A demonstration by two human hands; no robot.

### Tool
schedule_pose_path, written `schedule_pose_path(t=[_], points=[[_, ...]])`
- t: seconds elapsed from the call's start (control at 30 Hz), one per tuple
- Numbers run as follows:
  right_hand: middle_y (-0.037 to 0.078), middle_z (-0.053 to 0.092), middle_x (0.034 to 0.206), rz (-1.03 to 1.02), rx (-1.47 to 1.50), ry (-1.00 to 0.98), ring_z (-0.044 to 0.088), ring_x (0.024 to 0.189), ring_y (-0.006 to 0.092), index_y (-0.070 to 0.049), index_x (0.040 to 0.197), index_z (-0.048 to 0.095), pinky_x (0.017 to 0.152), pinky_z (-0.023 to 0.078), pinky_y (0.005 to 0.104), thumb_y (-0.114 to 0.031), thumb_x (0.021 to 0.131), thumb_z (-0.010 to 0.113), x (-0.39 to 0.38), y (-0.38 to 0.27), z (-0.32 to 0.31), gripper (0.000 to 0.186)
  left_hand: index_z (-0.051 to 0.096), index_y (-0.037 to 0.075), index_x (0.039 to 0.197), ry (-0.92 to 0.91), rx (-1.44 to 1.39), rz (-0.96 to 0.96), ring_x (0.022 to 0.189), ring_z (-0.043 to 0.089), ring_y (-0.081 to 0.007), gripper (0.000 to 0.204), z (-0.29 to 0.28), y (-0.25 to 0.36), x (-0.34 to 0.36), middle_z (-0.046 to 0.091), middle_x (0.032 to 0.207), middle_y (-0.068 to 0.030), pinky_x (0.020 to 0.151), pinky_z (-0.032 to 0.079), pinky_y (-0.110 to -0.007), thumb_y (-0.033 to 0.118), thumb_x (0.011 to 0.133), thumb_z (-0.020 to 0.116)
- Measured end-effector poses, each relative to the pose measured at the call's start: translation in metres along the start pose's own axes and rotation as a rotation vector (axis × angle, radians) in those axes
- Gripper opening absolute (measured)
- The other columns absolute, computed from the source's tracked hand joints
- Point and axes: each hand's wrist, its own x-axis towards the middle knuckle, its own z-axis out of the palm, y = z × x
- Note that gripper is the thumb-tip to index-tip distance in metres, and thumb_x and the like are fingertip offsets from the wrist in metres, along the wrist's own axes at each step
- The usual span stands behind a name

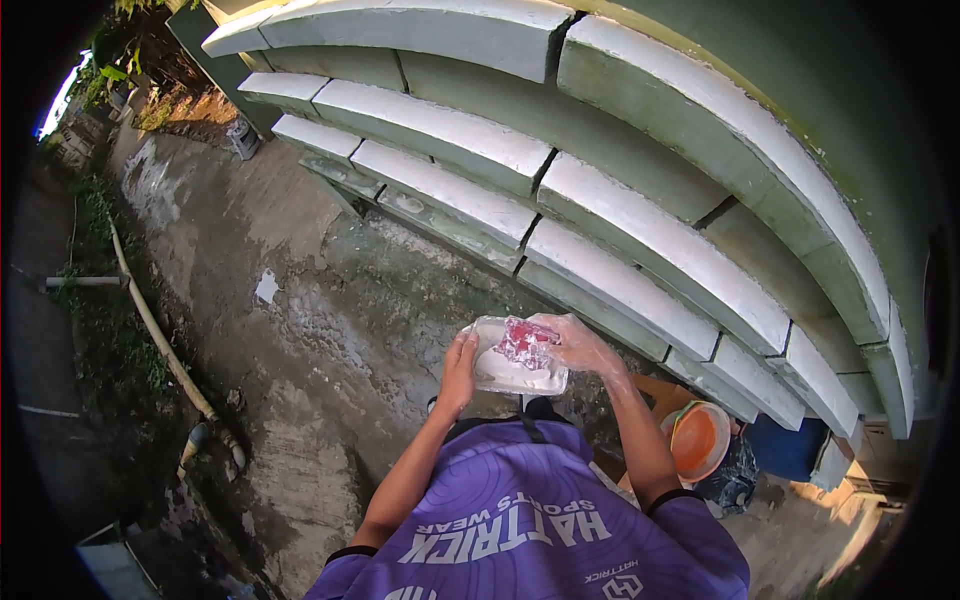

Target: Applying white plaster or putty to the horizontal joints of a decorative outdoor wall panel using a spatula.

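My left hand [459, 365] grips the left side of a shallow clear plastic tray [508, 375] partly filled with white paste. Inside the tray's upper right, my right hand [572, 343] holds a small red tool [525, 340] smeared with that paste; its exact shape is hard to make out. White residue coats my right hand and wrist. Both forearms rise from the lower edge beside my purple shirt.
White-topped concrete ledges [620, 285] rise in rows ahead and to the right, with gaps between blocks. An orange bucket [700, 440] and blue container [785, 445] sit at right. Pale pipes [160, 330] lie along the left; a container [242, 140] stands farther off.
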Motion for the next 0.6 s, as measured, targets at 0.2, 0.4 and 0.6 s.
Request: schedule_pose_path(t=[0.2, 0.4, 0.6], points=[[0.012, 0.065, 0.104, -0.028, 0.034, 0.143, 0.058, 0.094, 0.0162, 0.003, 0.114, 0.058, 0.086, 0.047, 0.0310, -0.003, 0.077, 0.065, 0.002, 0.007, 0.005, 0.038, 0.037, -0.013, 0.134, 0.108, -0.051, 0.027, 0.130, 0.038, -0.0262, 0.066, -0.012, -0.045, 0.009, 0.042, 0.138, -0.0234, 0.109, 0.026, -0.031, 0.041, 0.097, 0.045], [0.019, 0.065, 0.102, -0.012, -0.071, 0.325, 0.063, 0.091, 0.0266, 0.003, 0.112, 0.058, 0.084, 0.048, 0.0337, -0.003, 0.075, 0.064, -0.008, -0.015, 0.008, 0.039, 0.035, -0.013, 0.135, 0.121, -0.073, 0.015, 0.132, 0.036, -0.0279, 0.069, -0.020, -0.048, 0.007, 0.039, 0.141, -0.0244, 0.110, 0.024, -0.032, 0.043, 0.096, 0.045], [0.026, 0.063, 0.103, 0.011, -0.322, 0.111, 0.061, 0.093, 0.0394, 0.002, 0.114, 0.059, 0.082, 0.049, 0.0403, -0.003, 0.074, 0.057, -0.010, -0.026, 0.002, 0.040, 0.036, -0.014, 0.135, 0.142, -0.088, 0.031, 0.131, 0.037, -0.0277, 0.069, -0.019, -0.046, 0.010, 0.040, 0.140, -0.0240, 0.110, 0.025, -0.032, 0.043, 0.096, 0.045]])
